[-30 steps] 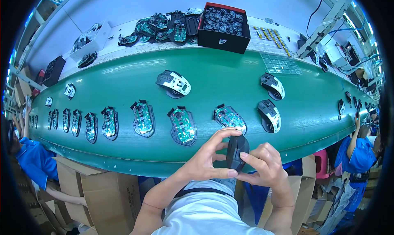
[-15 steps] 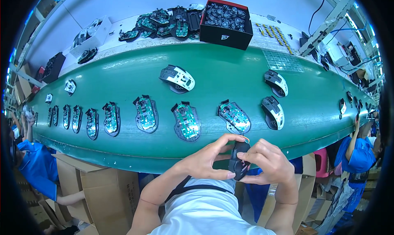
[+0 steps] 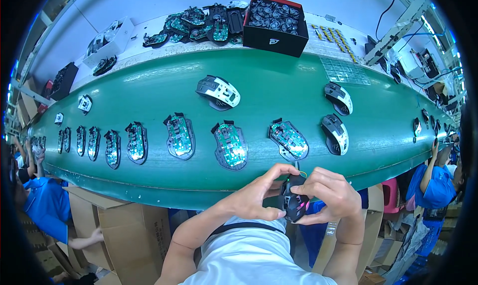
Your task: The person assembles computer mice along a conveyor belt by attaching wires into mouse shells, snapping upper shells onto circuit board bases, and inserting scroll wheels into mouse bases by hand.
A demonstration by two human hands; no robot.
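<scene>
A black computer mouse (image 3: 294, 203) is held between my two hands in front of my body, just past the belt's near edge. Part of it glows pink, a small green light shows near its top, and thin coloured wires rise there. My left hand (image 3: 259, 194) grips its left side, thumb at the lower end and fingers curled round the top. My right hand (image 3: 328, 195) holds the right side, fingers bent over the upper face and thumb underneath. Just beyond lies an open mouse base with a green circuit board (image 3: 289, 139).
A green conveyor belt (image 3: 259, 90) carries a row of open mouse bases (image 3: 231, 145) and several black-and-white mice (image 3: 334, 134). On the shelf behind are a black box of small dark parts (image 3: 276, 41) and a heap of circuit boards (image 3: 194, 26). Cardboard boxes (image 3: 134, 235) and people in blue flank me.
The mouse has turned in my hands, so more of its upper face shows and its pink glow is visible. Both hands keep their hold. The view has shifted slightly.
</scene>
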